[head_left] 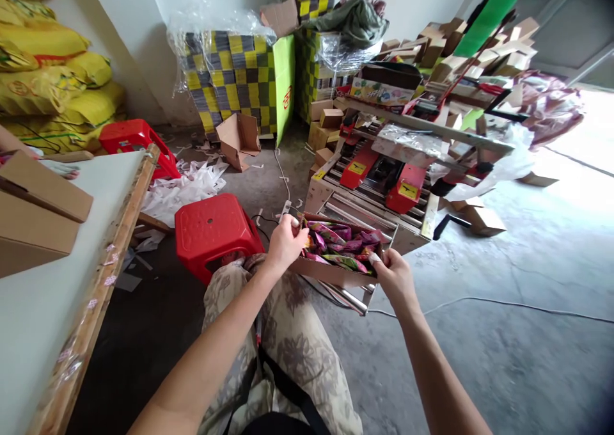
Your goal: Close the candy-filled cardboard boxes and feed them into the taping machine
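Both my hands are on an open cardboard box [330, 271], one at each short end. Inside it lie several purple-and-green packets [341, 243], packed close together. My left hand [286, 243] grips the left end, fingers closed over the rim. At the right end my right hand [394, 277] is closed on the edge, its thumb over the inside. The box is above the near end of a roller conveyor [357, 300]; whether it rests on the rollers I cannot tell. Behind it stands a machine with red guides [407, 189].
A red stool [211, 227] stands left of my legs. Farther left, a white table [110, 185] with a wooden edge bears cardboard boxes [38, 214], near another person's hand [62, 168]. Cartons [472, 221] lie by the conveyor. A cable [480, 299] crosses the floor.
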The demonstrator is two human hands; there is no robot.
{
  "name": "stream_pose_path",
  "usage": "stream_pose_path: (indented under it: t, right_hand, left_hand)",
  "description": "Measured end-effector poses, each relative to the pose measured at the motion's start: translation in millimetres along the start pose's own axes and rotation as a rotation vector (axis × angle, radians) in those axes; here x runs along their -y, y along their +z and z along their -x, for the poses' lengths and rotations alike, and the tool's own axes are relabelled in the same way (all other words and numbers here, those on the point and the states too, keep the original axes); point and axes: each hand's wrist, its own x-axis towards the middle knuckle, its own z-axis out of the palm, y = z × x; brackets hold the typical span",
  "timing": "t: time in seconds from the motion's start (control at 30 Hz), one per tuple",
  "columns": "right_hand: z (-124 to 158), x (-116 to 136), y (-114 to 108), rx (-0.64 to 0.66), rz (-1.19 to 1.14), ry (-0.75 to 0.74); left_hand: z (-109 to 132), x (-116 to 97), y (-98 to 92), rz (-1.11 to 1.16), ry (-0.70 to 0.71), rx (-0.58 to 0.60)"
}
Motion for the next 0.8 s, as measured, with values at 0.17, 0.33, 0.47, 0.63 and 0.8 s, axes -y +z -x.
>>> stream_pose_path:
  t: [0.17, 0.33, 0.47, 0.63, 0.8]
  right_hand:
    - [-8, 14, -1, 0.116, 0.148, -0.089]
    - [-26, 35, -3, 0.432, 0.330, -0.328]
    - [-42, 52, -5, 0.656, 0.497, -0.432]
    - [-56, 52, 6, 0.764, 0.661, -0.549]
    - [-62, 47, 36, 0.723, 0.693, -0.523]
  left_hand:
    - [-4, 11, -7.3, 0.022, 0.086, 0.052]
    - [-18, -5, -8.9, -0.248, 0.293, 0.463]
    - [-38, -21, 2.7, -0.501, 0.362, 0.730]
    - [-42, -19, 24.7, -0.734, 0.415, 0.876]
    - [-39, -2, 48.5, -0.755, 0.364, 0.919]
